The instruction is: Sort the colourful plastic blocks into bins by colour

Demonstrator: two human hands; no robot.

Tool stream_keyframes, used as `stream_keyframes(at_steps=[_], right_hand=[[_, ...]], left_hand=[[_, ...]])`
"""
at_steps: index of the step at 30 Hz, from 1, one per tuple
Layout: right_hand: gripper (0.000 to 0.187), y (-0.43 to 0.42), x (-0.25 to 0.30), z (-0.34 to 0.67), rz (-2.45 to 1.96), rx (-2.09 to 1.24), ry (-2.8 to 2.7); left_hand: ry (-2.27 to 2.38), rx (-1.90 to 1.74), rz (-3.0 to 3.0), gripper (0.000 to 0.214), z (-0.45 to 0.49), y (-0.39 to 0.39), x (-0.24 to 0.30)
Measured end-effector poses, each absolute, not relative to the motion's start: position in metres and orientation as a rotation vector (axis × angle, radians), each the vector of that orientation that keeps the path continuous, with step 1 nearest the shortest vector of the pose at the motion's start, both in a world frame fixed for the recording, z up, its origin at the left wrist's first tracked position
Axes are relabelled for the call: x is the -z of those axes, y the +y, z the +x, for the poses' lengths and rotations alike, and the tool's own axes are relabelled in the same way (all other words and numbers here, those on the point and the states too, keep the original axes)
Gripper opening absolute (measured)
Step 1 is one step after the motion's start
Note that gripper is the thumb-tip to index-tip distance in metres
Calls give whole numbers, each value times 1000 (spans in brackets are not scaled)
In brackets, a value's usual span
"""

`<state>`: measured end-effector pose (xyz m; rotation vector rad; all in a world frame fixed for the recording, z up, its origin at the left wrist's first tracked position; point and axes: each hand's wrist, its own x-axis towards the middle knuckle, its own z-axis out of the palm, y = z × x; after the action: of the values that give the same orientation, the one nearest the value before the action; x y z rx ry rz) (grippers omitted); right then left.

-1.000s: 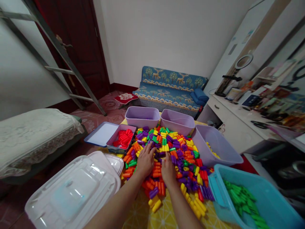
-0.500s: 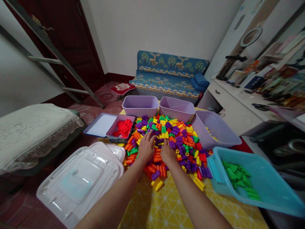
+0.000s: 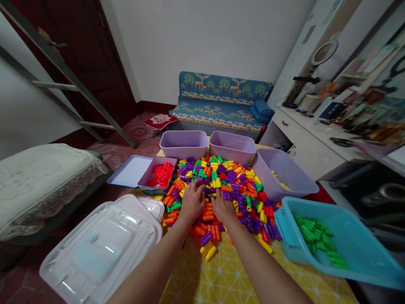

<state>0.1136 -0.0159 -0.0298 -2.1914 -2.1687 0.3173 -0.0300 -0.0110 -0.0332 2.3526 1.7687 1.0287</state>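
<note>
Both hands reach into a wide heap of plastic tube-shaped building pieces (image 3: 218,228) in orange, purple, yellow, green and red. My left hand (image 3: 193,202) lies over the heap's left-middle part, fingers apart and bent down by some purple pieces (image 3: 190,160); its fingertips are partly hidden among them. Close by on the right, my right hand (image 3: 222,207) rests low on the heap, fingers stretched forward near yellow pieces (image 3: 216,183) and purple ones. No piece shows clearly gripped in either hand.
Purple bins (image 3: 183,150) stand behind the heap; another purple bin (image 3: 286,192) at right holds yellow pieces. A turquoise bin (image 3: 357,236) holds green pieces. Red pieces lie in an open box (image 3: 148,182) at left, beside white lids (image 3: 95,249). Yellow patterned cloth (image 3: 218,283) covers the table.
The view has shifted slightly. My left hand has drawn back a little, its fingers more bent over the pieces. My right hand stays at nearly the same spot.
</note>
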Motion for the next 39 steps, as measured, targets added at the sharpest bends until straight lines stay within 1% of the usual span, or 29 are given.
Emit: stream_keyframes(at_steps=[3,10,18,26,39], right_hand=[[56,-16,30,113,-2189,-338,-2171],[58,-17,29,113,-2182,-342,-2214],[60,-17,32,113,-2136,-284,-2184],[62,-17,29,113,-2215,-396,-2178],[60,-17,30,113,-2188,-383,-2166]], left_hand=[[1759,-1048,2338,28,-30,-11,34],[1804,-1026,2361,39,-30,-10,36],[1810,-948,2388,39,-30,-10,35],[1815,-922,2392,38,-30,-11,33],[1812,-928,2377,40,-30,-12,33]])
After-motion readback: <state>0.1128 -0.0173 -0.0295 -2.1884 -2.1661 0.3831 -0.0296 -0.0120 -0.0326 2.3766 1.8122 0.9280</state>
